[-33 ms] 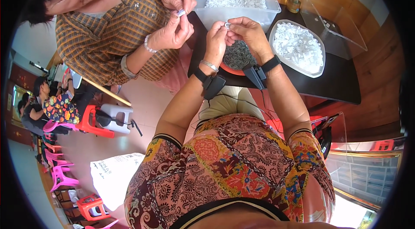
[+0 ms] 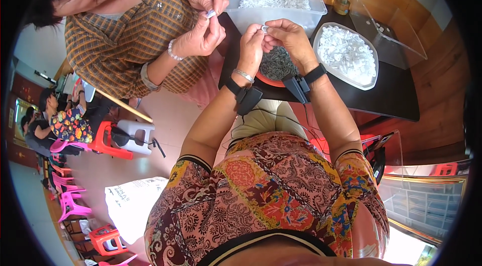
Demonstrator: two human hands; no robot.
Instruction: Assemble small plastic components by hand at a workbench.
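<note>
A small white plastic ring-shaped piece (image 2: 264, 29) is pinched between my two hands. My left hand (image 2: 251, 47) grips one side of it with thumb and forefinger, and my right hand (image 2: 290, 40) pinches the other side. Beneath my hands sits a red-orange bowl (image 2: 271, 83) heaped with small dark grey-green pieces (image 2: 277, 64), too small to name. To the right is a white tray (image 2: 370, 85) full of similar white plastic pieces (image 2: 346, 52). Behind my hands stands a clear plastic bin (image 2: 281, 15) holding many more.
A co-worker in a checked shirt (image 2: 145, 30) at my left holds a small white piece in both hands. The dark table (image 2: 396, 92) also carries a lidded jar (image 2: 342, 1) and a clear plastic panel (image 2: 386, 40). Stools (image 2: 106, 240) and a white sack (image 2: 133, 208) stand on the floor.
</note>
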